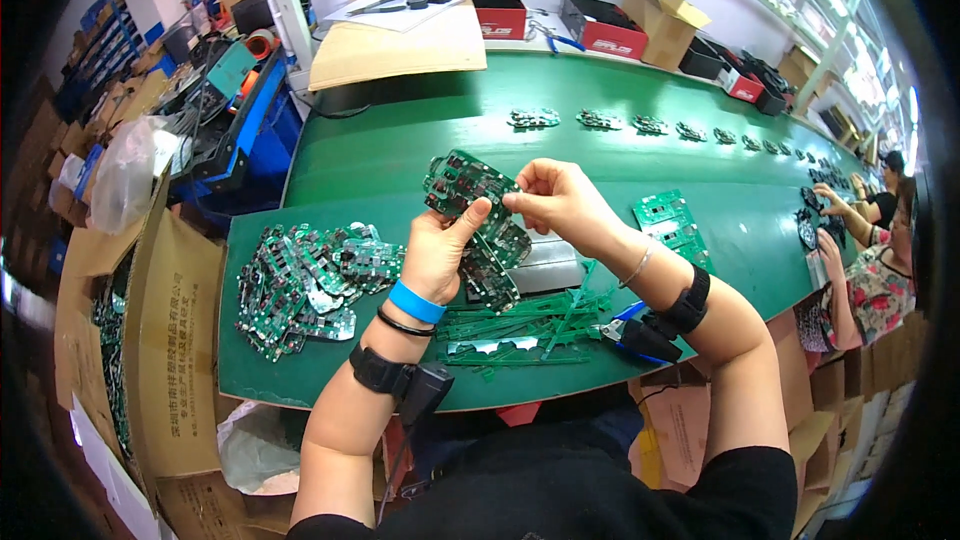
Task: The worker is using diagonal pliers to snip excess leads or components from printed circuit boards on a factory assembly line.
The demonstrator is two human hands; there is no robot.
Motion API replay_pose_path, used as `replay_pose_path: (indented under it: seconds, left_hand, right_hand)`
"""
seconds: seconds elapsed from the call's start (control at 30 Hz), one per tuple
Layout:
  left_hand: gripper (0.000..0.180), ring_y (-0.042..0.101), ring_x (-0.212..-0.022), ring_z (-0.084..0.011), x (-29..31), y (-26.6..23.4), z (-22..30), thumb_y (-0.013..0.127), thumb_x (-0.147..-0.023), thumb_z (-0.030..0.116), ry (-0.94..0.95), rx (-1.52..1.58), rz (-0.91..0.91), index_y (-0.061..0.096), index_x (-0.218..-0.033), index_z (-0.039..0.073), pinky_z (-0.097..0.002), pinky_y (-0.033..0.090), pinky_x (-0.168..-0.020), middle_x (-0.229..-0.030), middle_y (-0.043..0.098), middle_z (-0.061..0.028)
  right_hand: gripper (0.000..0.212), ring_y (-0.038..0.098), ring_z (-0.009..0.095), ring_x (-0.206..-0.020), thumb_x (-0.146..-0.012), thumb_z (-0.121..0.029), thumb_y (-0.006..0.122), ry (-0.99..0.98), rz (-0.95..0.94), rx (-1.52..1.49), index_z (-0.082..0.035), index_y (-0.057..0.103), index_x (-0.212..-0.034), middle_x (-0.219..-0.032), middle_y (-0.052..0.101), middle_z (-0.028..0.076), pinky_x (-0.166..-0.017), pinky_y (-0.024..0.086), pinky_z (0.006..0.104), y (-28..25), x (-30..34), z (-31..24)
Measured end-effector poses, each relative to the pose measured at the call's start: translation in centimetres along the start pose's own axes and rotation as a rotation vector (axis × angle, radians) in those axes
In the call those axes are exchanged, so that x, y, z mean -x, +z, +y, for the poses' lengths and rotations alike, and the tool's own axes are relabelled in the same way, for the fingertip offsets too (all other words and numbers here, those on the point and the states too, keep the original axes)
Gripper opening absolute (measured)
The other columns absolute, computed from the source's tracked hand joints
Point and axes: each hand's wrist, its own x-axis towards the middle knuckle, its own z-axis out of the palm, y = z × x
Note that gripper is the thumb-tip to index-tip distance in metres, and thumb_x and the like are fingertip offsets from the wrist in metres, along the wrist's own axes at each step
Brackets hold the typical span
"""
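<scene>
My left hand (pixel 437 252) grips a green circuit board (pixel 462 182) above the bench, its thumb on the upper face. More boards (pixel 488 278) hang below it at that hand, and I cannot tell whether they are one panel. My right hand (pixel 568 202) is closed in a pinch at the board's right edge. A grey metal block (pixel 550 268) lies beneath the hands. Nearer to me are several thin green board strips (pixel 530 332). Cutters with blue handles (pixel 628 318) rest by my right forearm. Left of my left hand sits a heap of loose circuit boards (pixel 300 280).
A larger board panel (pixel 672 222) lies to the right on the green bench (pixel 400 155). A row of small boards (pixel 600 120) runs along the far side. Red-black boxes (pixel 497 15) stand behind. Cardboard cartons (pixel 175 340) flank the left. Other people (pixel 870 260) work at far right.
</scene>
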Motion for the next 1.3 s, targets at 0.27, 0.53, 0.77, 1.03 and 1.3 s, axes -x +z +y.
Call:
replay_pose_path:
  seconds: [0.27, 0.53, 0.77, 1.03, 1.3]
  left_hand:
    - [0.019, 0.059, -0.078, -0.0113, 0.4, -1.1, 0.3, 0.069, -0.083, 0.018, -0.17, 0.084, 0.046, 0.061, -0.097, 0.007, -0.0273, 0.049, -0.068, -0.088, 0.062, 0.0003]
    - [0.013, 0.063, -0.071, -0.0147, -0.1, -2.7, 3.0, 0.056, -0.09, 0.019, -0.08, 0.322, 0.221, 0.06, -0.089, 0.007, -0.0282, 0.051, -0.061, -0.082, 0.064, -0.002]
    - [0.013, 0.062, -0.072, -0.0129, -0.5, -4.9, 3.2, 0.057, -0.09, 0.02, 0.005, 0.307, 0.303, 0.061, -0.091, 0.008, -0.0266, 0.051, -0.061, -0.084, 0.064, -0.0011]
    - [0.015, 0.061, -0.068, -0.0128, -0.3, -5.0, 3.9, 0.057, -0.09, 0.024, 0.046, 0.276, 0.401, 0.061, -0.091, 0.009, -0.0275, 0.05, -0.057, -0.083, 0.063, -0.0002]
    - [0.019, 0.061, -0.071, -0.0146, -0.7, -4.7, 4.3, 0.058, -0.088, 0.029, 0.037, 0.246, 0.45, 0.06, -0.094, 0.011, -0.0301, 0.049, -0.051, -0.083, 0.063, -0.0009]
  right_hand:
    - [0.014, 0.058, 0.009, -0.061, -0.085, -0.008, 0.064, -0.158, 0.011, -0.014, -0.003, 0.054, -0.093, -0.073, 0.059, 0.002, -0.052, 0.047, 0.022, -2.1, 0.7, -2.1]
    - [0.019, 0.05, 0.003, -0.057, -0.084, -0.016, 0.064, -0.627, 0.426, 0.598, -0.007, 0.062, -0.1, -0.068, 0.058, -0.002, -0.05, 0.04, 0.0171, -12.8, 3.1, -17.1]
    - [0.017, 0.059, 0.009, -0.061, -0.08, -0.016, 0.068, -0.192, 0.054, 0.447, -0.006, 0.062, -0.092, -0.072, 0.062, 0.003, -0.054, 0.049, 0.0232, -7.3, -13.3, -7.3]
    - [0.009, 0.057, 0.01, -0.052, -0.079, -0.003, 0.066, 0.121, 0.039, 0.324, -0.001, 0.06, -0.086, -0.063, 0.06, 0.005, -0.047, 0.047, 0.022, -6.2, -20.9, 5.9]
    - [0.028, 0.064, 0.011, -0.069, -0.074, -0.026, 0.074, -0.208, 0.229, 0.972, -0.001, 0.07, -0.086, -0.076, 0.067, 0.009, -0.059, 0.051, 0.0261, -5.3, -20.5, 5.0]
